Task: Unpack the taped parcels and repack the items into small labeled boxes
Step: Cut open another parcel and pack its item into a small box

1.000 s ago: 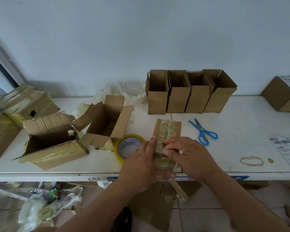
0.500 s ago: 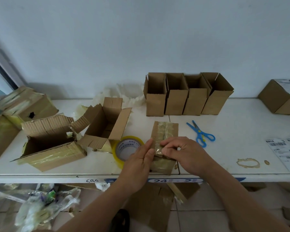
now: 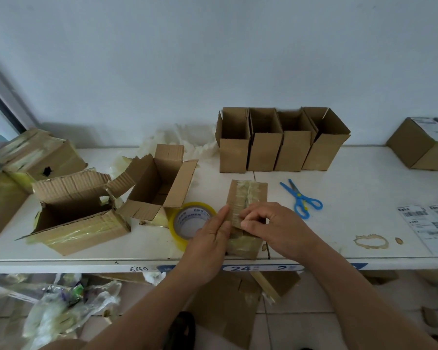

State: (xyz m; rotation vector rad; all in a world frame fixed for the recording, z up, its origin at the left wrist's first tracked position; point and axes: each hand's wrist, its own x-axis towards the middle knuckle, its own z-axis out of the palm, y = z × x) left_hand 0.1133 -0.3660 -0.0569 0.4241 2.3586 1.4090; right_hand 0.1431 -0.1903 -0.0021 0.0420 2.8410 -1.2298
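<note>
While its long axis runs from the desk's front edge toward the back, the taped parcel (image 3: 247, 213) lies flat at the front edge, near the middle. Left hand (image 3: 208, 246) presses straight fingers against its left side; right hand (image 3: 271, 226) pinches the tape on top with curled fingers. A yellow tape roll (image 3: 190, 223) touches the left hand, blue scissors (image 3: 300, 199) lie to the right, and four open small boxes (image 3: 283, 147) stand behind. Yellowish tape covers the parcel's brown cardboard, wrinkled along the centre seam.
</note>
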